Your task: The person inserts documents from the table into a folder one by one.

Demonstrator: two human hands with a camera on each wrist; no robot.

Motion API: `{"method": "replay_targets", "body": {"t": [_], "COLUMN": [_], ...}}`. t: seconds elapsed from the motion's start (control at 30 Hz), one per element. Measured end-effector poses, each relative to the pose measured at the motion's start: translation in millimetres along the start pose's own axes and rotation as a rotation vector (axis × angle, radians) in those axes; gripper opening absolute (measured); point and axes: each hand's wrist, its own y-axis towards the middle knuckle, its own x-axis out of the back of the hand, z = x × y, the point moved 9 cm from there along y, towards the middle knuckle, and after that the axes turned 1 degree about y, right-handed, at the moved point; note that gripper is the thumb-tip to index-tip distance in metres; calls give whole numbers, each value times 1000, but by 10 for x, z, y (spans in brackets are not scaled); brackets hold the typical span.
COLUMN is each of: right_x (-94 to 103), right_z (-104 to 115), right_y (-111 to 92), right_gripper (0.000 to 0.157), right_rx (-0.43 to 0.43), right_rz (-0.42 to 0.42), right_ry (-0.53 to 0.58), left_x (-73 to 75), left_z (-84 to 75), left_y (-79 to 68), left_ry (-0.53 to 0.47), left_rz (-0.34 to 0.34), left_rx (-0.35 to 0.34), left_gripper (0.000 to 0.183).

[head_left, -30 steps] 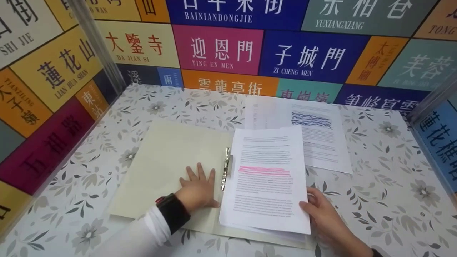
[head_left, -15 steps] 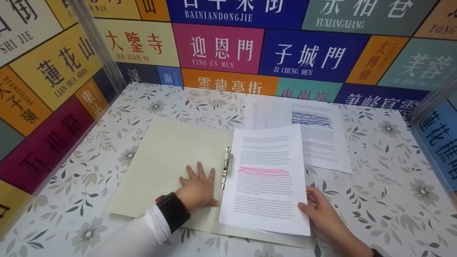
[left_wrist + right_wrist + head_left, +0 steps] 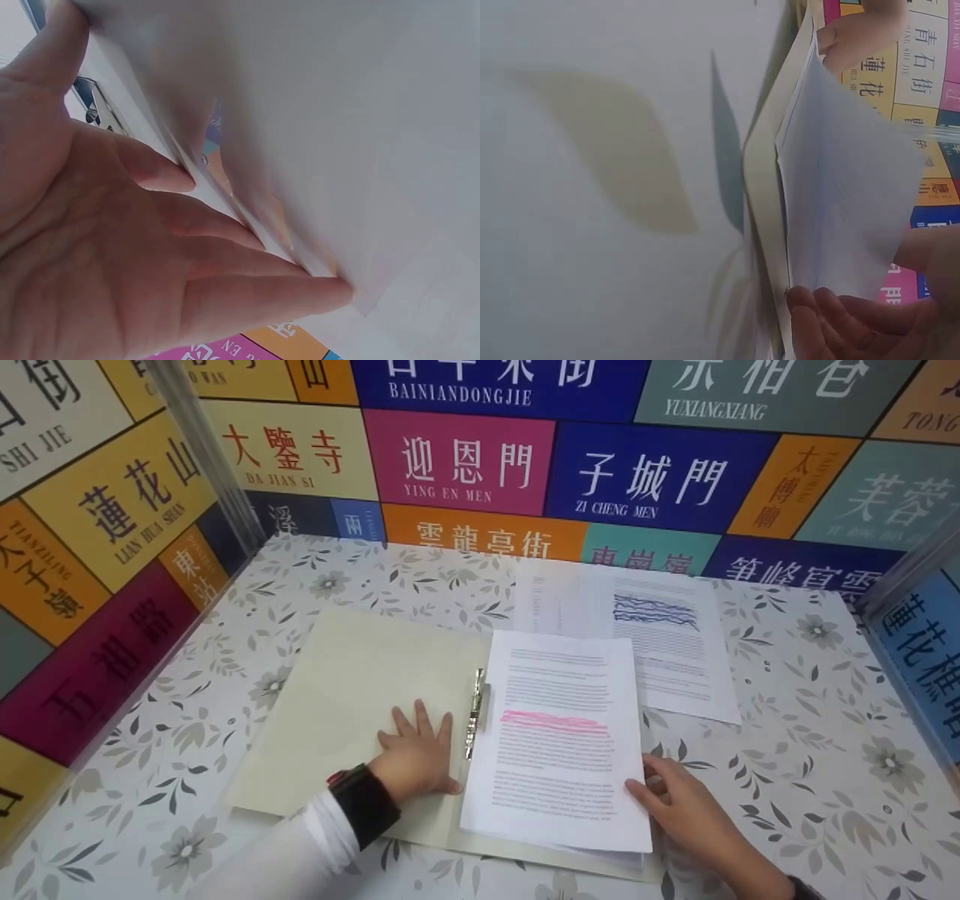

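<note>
Floral tabletop [image 3: 795,750], open folder [image 3: 375,675], papers [image 3: 555,765], hands [image 3: 414,759] [image 3: 684,799] on both

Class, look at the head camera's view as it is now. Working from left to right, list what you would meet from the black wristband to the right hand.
Black wristband → left hand → metal clip → page with pink marks → right hand.

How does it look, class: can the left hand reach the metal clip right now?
Likely yes: the left hand rests on the open folder just beside the metal clip, with nothing visible between them.
</note>
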Motion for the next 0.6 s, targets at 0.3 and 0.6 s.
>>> {"method": "replay_targets", "body": {"t": [0.3,0.6], "right_x": [56,84], "right_z": [31,34], "right_y": [11,23], "right_gripper": [53,47], "right_rx": [50,93], "right_rz": [-20,-7], "right_ry": [-232,-297], "left_x": [-15,-3], "left_z": [-14,-4], "left_y": [32,8], "left_ry": [-1,-23], "left_rz": [1,0], "left_rx": [-6,-1], "left_gripper": [107,107]}}
